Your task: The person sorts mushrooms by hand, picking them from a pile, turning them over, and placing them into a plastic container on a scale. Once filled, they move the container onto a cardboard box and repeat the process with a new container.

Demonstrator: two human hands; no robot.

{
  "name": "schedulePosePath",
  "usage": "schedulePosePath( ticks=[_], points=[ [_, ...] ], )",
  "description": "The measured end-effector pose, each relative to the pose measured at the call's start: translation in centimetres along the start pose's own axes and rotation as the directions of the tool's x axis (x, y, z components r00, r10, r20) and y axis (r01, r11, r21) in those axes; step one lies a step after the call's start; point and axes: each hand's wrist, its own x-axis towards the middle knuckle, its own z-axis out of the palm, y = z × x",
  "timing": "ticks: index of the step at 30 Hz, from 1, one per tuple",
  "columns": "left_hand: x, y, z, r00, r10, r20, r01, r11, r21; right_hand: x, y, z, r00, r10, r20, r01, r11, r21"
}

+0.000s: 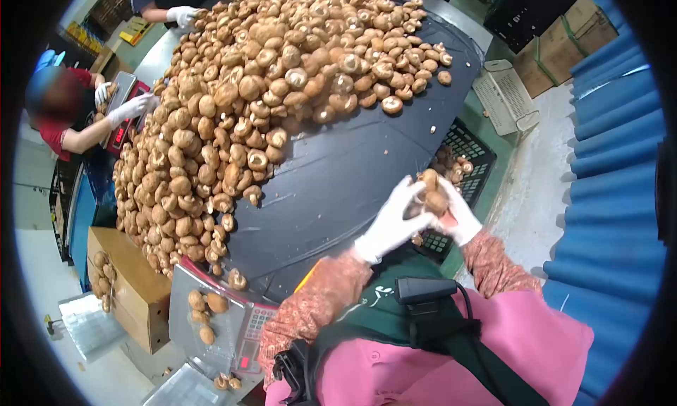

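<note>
Brown mushrooms (431,194), their bunch running up-frame, sit clasped between left hand (390,226) and right hand (460,219).

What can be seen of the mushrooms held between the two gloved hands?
The held mushrooms are a small cluster of brown, rounded caps. They sit in the air between the left hand and right hand, both white-gloved and closed around them, past the edge of the dark table and above a black slatted crate.
</note>
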Motion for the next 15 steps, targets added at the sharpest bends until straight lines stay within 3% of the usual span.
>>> schedulePosePath(
  ticks=[1, 3, 5, 6, 7, 9, 10, 12, 13, 15],
  points=[
    [-0.2, -0.6, 0.7, 0.998, 0.028, 0.054, -0.032, 0.997, 0.069, 0.1, 0.1, -1.4, 0.997, 0.033, -0.066, -0.023, 0.989, 0.146],
    [-0.9, 0.4, 0.4, 0.994, -0.085, 0.071, 0.081, 0.995, 0.051, -0.1, 0.1, -5.8, 0.991, 0.124, 0.059, -0.137, 0.897, 0.42],
    [-1.7, 0.5, -0.7, 0.966, -0.252, 0.059, 0.249, 0.967, 0.048, 0.3, -0.4, -11.6, 0.951, 0.017, -0.308, 0.088, 0.942, 0.323],
    [-2.2, -0.2, -0.9, 0.962, -0.271, -0.021, 0.271, 0.962, 0.012, -0.1, -0.7, -12.6, 0.906, -0.108, -0.409, 0.143, 0.988, 0.055],
    [-2.4, -1.2, -1.7, 0.971, -0.235, -0.041, 0.237, 0.97, 0.062, 0.3, -1.6, -12.9, 0.769, -0.171, -0.616, 0.097, 0.984, -0.153],
    [-3.2, -2.1, -2.5, 0.964, -0.24, -0.118, 0.255, 0.957, 0.135, -0.3, -3.3, -11.9, 0.639, -0.351, -0.684, -0.161, 0.809, -0.565],
    [-3.5, -2.3, -2.6, 0.949, -0.28, -0.145, 0.297, 0.948, 0.113, 0.5, -4.0, -13.1, 0.654, -0.432, -0.621, -0.126, 0.748, -0.652],
    [-4.1, -2.9, -3.0, 0.909, -0.363, -0.204, 0.383, 0.921, 0.066, 3.7, -4.7, -19.2, 0.733, -0.557, -0.39, 0.168, 0.704, -0.69],
    [-4.4, -3.6, -3.2, 0.915, -0.332, -0.227, 0.368, 0.919, 0.139, 4.1, -5.2, -15.7, 0.667, -0.605, -0.434, 0.125, 0.665, -0.736],
    [-5.0, -5.2, -3.6, 0.924, -0.268, -0.274, 0.343, 0.895, 0.283, 6.8, -6.1, -15.5, 0.718, -0.642, -0.271, 0.238, 0.592, -0.77]
  ],
)
